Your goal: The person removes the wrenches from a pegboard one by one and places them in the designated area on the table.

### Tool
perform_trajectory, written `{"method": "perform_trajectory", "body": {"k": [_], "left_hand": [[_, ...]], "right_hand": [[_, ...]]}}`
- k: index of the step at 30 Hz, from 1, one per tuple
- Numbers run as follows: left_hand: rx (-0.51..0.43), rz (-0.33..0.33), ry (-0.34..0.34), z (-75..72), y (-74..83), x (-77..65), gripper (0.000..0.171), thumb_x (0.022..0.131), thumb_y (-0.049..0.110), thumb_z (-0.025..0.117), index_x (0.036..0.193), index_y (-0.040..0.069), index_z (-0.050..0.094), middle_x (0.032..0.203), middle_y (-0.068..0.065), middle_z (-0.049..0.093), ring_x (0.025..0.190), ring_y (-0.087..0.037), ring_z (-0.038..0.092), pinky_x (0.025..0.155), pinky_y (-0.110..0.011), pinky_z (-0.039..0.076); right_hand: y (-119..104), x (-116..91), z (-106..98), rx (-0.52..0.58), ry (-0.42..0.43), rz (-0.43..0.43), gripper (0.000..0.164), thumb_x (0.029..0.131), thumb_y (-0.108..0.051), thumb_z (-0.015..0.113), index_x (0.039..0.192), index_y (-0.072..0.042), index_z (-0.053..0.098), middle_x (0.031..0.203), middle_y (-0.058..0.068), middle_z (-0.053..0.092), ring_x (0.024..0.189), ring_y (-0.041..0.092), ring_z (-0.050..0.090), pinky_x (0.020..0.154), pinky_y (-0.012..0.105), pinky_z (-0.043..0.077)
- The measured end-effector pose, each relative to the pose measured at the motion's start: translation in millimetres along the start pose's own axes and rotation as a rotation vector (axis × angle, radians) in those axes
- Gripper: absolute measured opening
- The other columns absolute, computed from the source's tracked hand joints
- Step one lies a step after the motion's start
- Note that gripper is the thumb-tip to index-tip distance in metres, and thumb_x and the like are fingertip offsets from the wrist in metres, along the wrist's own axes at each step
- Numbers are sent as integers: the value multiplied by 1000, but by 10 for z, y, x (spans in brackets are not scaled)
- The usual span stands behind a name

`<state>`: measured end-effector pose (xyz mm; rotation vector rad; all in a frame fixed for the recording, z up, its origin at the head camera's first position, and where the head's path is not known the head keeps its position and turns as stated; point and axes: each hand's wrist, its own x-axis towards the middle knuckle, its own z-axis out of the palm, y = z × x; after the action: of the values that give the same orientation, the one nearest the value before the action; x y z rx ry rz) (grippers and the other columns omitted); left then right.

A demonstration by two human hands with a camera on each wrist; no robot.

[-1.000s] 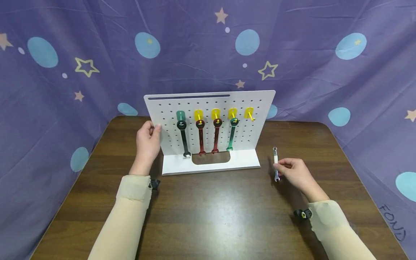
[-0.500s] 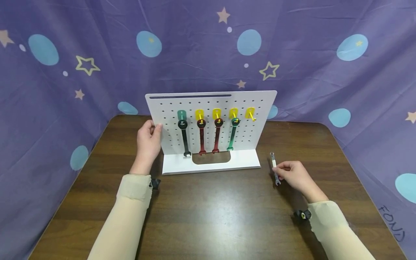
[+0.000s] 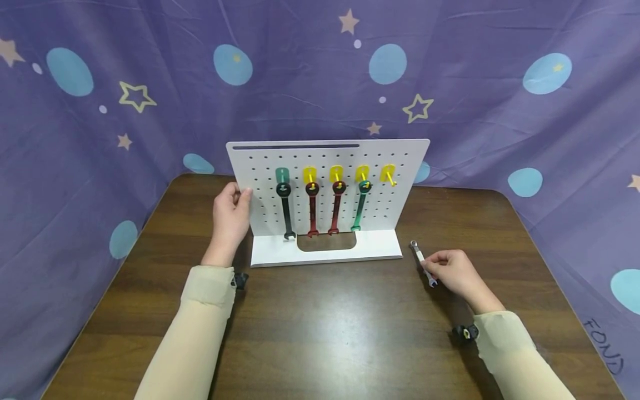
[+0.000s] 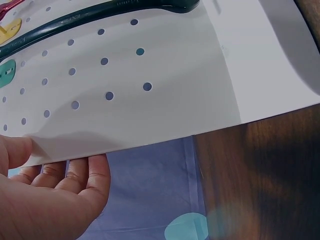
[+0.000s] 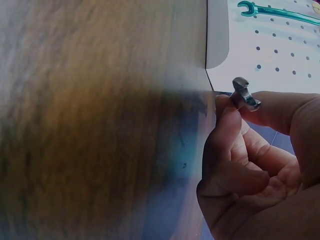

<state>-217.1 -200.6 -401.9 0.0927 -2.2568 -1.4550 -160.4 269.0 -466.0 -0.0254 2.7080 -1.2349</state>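
My left hand [image 3: 231, 215] grips the left edge of a white pegboard stand [image 3: 270, 253], thumb on the front face, fingers at the edge and behind. In the left wrist view the thumb [image 4: 17, 151] lies on the board. To the right of the stand, my right hand [image 3: 454, 272] pinches a small silver combination wrench [image 3: 416, 250] mid-shank, its ring end slanting toward the stand. Only the wrench's open end [image 5: 243, 93] shows in the right wrist view. A black wrench [image 3: 287, 214], two red wrenches [image 3: 312, 214] and a green wrench [image 3: 360, 208] hang on the board.
The rightmost yellow hook [image 3: 388, 175] carries no wrench. A green hook [image 3: 282, 175] holds the black wrench at the left. The stand rests toward the back of a brown wooden table [image 3: 310, 333]. A purple patterned curtain [image 3: 310, 72] rises behind and at the sides.
The silver wrench has turned in my right hand, its ring end swinging left and its open end right. That hand has come slightly nearer. My left hand keeps its grip on the board.
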Motion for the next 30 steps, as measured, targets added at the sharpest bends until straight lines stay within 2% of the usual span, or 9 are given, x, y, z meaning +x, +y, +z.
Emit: {"method": "perform_trajectory", "body": {"k": [18,30], "left_hand": [[13,-15,-5,-2,-10,4,22,107,14,53,114,-5,64,87,-19,64,67,-17,47,56,-24,40],[5,-8,-3,3,-11,3,21,107,13,54,111,-6,64,79,-16,59,64,-16,44,55,-24,37]], "right_hand": [[2,-21,59,-62,42,-10,16,93,-12,72,86,3,74,68,3,67,60,15,60,53,28,45],[0,-10,79,-111,26,13,17,92,-14,73,80,-2,70,66,0,66,60,15,60,53,30,45]]}}
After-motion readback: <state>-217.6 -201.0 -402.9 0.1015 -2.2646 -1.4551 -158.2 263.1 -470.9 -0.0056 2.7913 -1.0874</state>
